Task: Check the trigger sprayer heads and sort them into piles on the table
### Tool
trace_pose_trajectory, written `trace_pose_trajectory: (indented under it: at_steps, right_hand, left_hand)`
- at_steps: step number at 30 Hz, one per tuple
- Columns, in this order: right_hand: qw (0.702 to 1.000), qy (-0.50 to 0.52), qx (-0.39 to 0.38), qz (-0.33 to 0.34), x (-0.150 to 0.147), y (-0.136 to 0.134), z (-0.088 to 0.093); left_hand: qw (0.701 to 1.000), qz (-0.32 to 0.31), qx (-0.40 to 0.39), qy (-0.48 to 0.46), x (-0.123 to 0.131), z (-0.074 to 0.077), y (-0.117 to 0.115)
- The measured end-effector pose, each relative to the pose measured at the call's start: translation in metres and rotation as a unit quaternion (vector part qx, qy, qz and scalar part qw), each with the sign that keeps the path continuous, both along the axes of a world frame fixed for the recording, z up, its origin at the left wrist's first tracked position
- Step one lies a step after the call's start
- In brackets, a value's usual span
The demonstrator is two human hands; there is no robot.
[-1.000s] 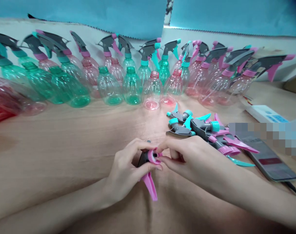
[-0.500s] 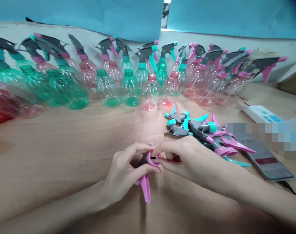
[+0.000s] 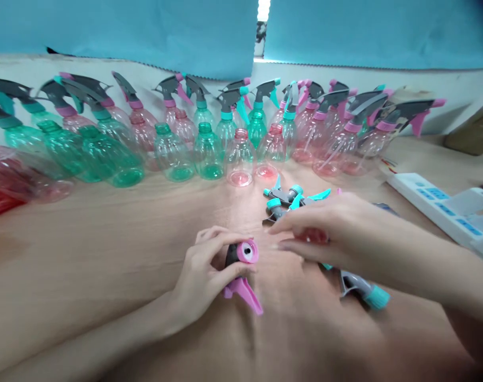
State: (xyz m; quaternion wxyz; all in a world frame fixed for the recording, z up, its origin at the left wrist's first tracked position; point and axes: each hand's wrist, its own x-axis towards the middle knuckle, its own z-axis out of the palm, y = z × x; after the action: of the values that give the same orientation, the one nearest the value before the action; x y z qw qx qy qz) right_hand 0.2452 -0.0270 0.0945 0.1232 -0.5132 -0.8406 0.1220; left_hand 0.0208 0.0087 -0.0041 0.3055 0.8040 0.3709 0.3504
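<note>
My left hand (image 3: 203, 278) is closed around a pink-and-grey spray trigger head (image 3: 247, 251). Its pink collar faces me, showing a white inside with a dark hole, and the pink lever hangs below my thumb. To the right, my right hand (image 3: 324, 228) is apart from it, blurred, with thumb and fingers spread. A reddish patch shows between those fingers; I cannot make out what it is. Behind and under this hand lies a pile of trigger heads with teal collars (image 3: 273, 204), partly covered. Another teal-collared trigger head (image 3: 360, 289) rests below my right forearm.
Spray bottles line the back, some with trigger heads fitted, others uncapped, such as a clear pink bottle (image 3: 240, 159) and a green bottle (image 3: 208, 151). Red bottles (image 3: 10, 180) lie at far left. A white power strip (image 3: 432, 201) is at right. Blue cloth (image 3: 117, 37) hangs behind.
My right hand has left the pink collar and moved right, over the pile. The trigger head stays in my left hand, its collar now uncovered and its lever swung rightward. The view has shifted slightly.
</note>
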Motion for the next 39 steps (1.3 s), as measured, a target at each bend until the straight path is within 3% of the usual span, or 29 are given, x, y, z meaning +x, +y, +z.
trace_pose_trajectory:
  at_steps: [5, 10, 16, 22, 29, 39]
  right_hand:
    - [0.995, -0.026, 0.093, -0.037, 0.025, -0.007, 0.024]
    - [0.982, -0.019, 0.175, -0.067, 0.04, -0.014, 0.037]
    - [0.977, -0.025, 0.191, -0.089, 0.047, -0.021, 0.041]
    - [0.976, -0.028, 0.188, -0.106, 0.057, -0.019, 0.043]
    - [0.98, -0.038, 0.169, -0.101, 0.061, -0.011, 0.037]
    - [0.985, -0.029, 0.147, -0.086, 0.058, -0.011, 0.039]
  left_hand:
    - [0.996, -0.016, 0.072, 0.052, 0.023, 0.007, 0.013]
    - [0.983, -0.073, 0.151, 0.08, 0.072, 0.023, 0.031]
    - [0.969, -0.098, 0.198, 0.108, 0.123, 0.03, 0.065]
    - [0.965, -0.073, 0.211, 0.139, 0.127, 0.015, 0.087]
    - [0.962, -0.072, 0.229, 0.132, 0.13, 0.006, 0.084]
    - [0.964, -0.044, 0.236, 0.117, 0.134, 0.007, 0.077]
